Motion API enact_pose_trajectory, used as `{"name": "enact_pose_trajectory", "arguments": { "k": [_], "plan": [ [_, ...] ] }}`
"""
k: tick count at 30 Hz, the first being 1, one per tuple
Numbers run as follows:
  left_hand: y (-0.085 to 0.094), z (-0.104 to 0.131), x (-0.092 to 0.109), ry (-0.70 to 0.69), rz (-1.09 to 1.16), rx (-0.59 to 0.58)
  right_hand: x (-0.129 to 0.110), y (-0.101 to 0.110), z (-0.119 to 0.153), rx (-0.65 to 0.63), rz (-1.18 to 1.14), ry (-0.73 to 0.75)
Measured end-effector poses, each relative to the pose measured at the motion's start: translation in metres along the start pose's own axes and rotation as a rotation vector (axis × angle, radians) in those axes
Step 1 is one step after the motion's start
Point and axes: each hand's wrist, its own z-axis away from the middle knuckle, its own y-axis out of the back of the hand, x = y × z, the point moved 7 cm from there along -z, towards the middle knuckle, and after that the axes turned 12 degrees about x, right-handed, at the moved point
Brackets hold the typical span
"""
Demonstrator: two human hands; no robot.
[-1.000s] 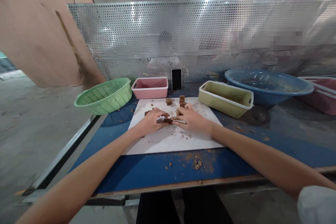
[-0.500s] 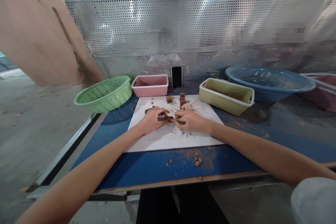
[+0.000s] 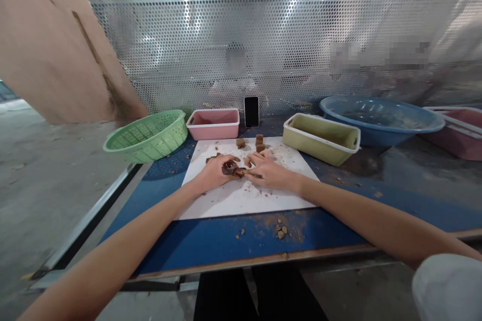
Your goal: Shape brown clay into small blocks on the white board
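My left hand (image 3: 214, 173) curls its thumb and fingers around a dark brown, clay-like piece (image 3: 238, 172) low over a white board (image 3: 222, 203). From the other side comes my right hand (image 3: 271, 172), its fingers apart, with one fingertip at the right end of that piece. The piece's exact kind is too small to make out. Behind my left hand lie more brown lumps (image 3: 209, 159), partly covered. Farther back on the board are a small brown block (image 3: 240, 143) and some similar blocks (image 3: 259, 141). Brown crumbs are scattered around my hands.
A green basket (image 3: 146, 138), a pink bin (image 3: 214, 131), an upright phone (image 3: 251, 112), an olive bin (image 3: 320, 143) and a blue basin (image 3: 382, 125) line the back. Behind them stands a perforated metal screen (image 3: 211, 25). Loose bits (image 3: 280, 231) lie near the table's front edge.
My right hand's fingers have gone from curled together to spread apart, and the hand has shifted slightly left toward the brown piece. My left hand keeps its hold.
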Motion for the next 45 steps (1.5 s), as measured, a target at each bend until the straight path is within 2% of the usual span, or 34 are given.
{"name": "enact_pose_trajectory", "arguments": {
  "k": [5,8,13,22,29,37,45],
  "plan": [
    [-0.004,0.003,-0.009,0.049,0.252,-0.139,0.001,-0.001,-0.001,-0.031,-0.015,-0.024],
    [-0.004,0.002,-0.014,0.034,0.33,-0.187,0.001,0.002,0.0,-0.018,-0.031,-0.037],
    [-0.002,-0.002,-0.019,0.012,0.331,-0.167,-0.002,0.003,-0.001,-0.056,-0.022,-0.015],
    [-0.001,-0.001,-0.013,-0.006,0.292,-0.176,-0.001,-0.003,-0.004,-0.122,-0.071,-0.055],
    [-0.001,-0.001,-0.012,-0.006,0.281,-0.144,-0.001,0.003,-0.003,-0.037,-0.036,-0.058],
    [-0.002,-0.001,-0.014,-0.025,0.318,-0.154,-0.004,-0.002,-0.005,-0.09,0.001,-0.042],
    [-0.001,-0.002,-0.015,-0.007,0.309,-0.138,-0.001,0.006,-0.003,-0.003,-0.01,-0.09]
  ]
}}
